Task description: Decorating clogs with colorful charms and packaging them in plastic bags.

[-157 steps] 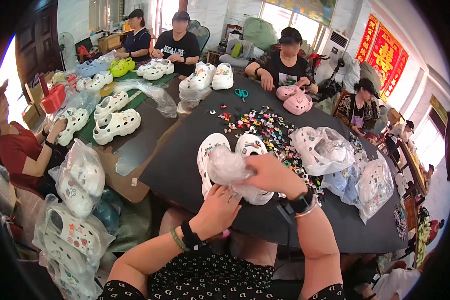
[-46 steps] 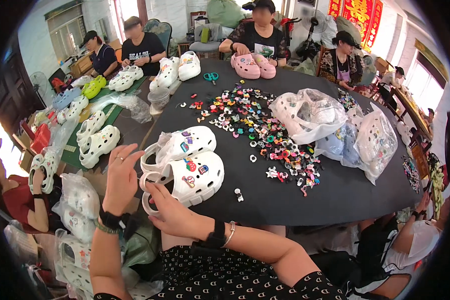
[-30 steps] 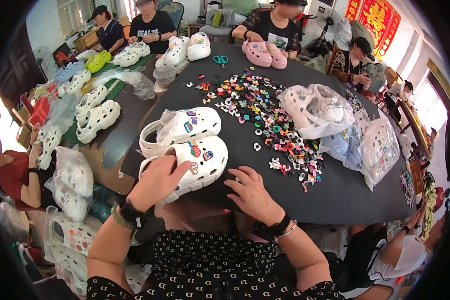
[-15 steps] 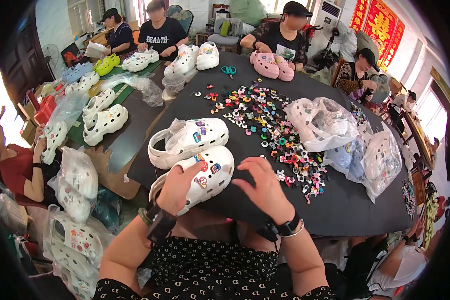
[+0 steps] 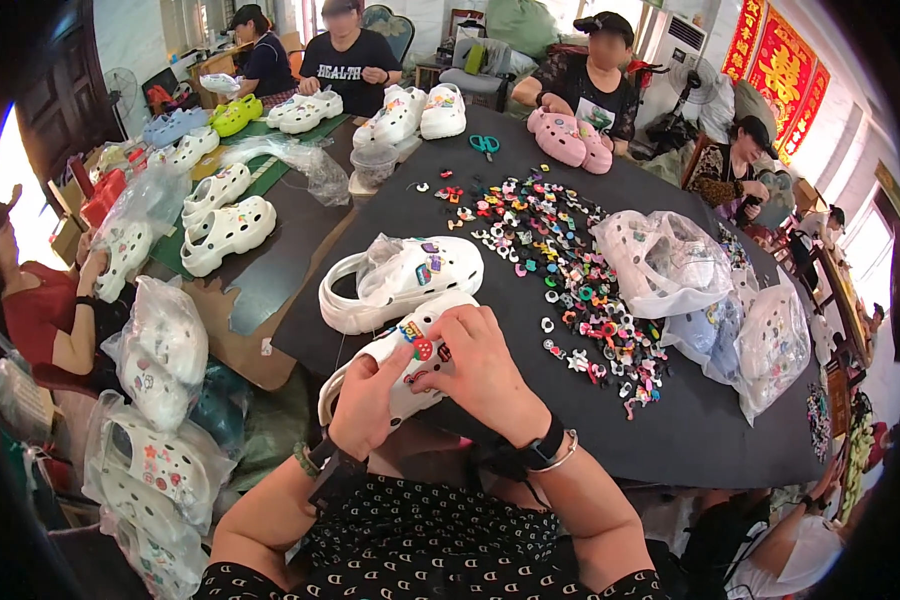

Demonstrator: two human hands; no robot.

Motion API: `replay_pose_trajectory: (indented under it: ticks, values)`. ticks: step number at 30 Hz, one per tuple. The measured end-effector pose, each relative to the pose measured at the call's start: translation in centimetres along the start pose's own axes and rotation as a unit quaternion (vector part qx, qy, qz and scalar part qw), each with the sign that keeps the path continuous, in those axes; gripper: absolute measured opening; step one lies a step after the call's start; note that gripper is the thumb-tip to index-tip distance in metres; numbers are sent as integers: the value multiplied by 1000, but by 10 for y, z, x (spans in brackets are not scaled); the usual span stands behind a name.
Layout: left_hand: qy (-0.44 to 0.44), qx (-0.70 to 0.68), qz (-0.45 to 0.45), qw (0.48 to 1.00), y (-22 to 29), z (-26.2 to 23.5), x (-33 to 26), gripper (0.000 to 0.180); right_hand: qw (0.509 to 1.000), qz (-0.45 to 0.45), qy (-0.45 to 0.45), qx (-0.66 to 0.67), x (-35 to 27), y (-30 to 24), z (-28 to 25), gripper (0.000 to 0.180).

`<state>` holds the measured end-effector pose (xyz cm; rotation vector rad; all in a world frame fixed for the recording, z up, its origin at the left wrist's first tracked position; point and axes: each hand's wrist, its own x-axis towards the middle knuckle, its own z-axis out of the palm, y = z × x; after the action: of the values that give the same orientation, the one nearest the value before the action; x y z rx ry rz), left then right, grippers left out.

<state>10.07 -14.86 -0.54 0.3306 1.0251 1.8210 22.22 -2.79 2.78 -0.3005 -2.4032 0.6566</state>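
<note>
so i was running this from afar, and the near clog (image 5: 402,402) was right in front of me at the near edge of the dark surface (image 5: 515,450). couldn't tell whether its sole was resting on there or being held up.

my left hand (image 5: 365,405) was closed around it, thumb over the upper, the other fingers mostly out of sight. my right hand (image 5: 485,375) was on the toe part, fingers bunched narrow around one spot. no idea if they were pinching a charm or only pressing, they covered it.

progress, as far as i could judge: pretty far along. the near clog had a few charms on it, including a red one (image 5: 423,349), and the far clog (image 5: 455,280) just beyond it had purple and teal ones plus clear plastic (image 5: 377,255) in its opening. what was left looked like the spot under my right fingers, and i couldn't see if any more was needed. loads of loose charms (image 5: 560,265) lay off to the right.

direction-wise, the near clog's toe pointed away from me and to the right, heel toward me and left, so its long axis ran diagonally. the far clog lay more sideways, toe right.
</note>
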Motion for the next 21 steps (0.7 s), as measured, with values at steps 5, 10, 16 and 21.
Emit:
replay_pose_trajectory:
  ticks: [5,10,16,21]
  values:
    - [-2,-3,15,1000,-1,6,0,35,1000,9,3,-7,4,3,2,53]
    - [-11,-21,26,999,-1,2,-1,42,1000,5,1,10,8,2,6,51]
    - [-2,1,8,1000,2,3,-7,37,1000,20,4,-21,12,-3,9,45]
    - [-22,-4,13,1000,-4,-5,-3,35,999,35,-7,-17,16,-2,6,39]
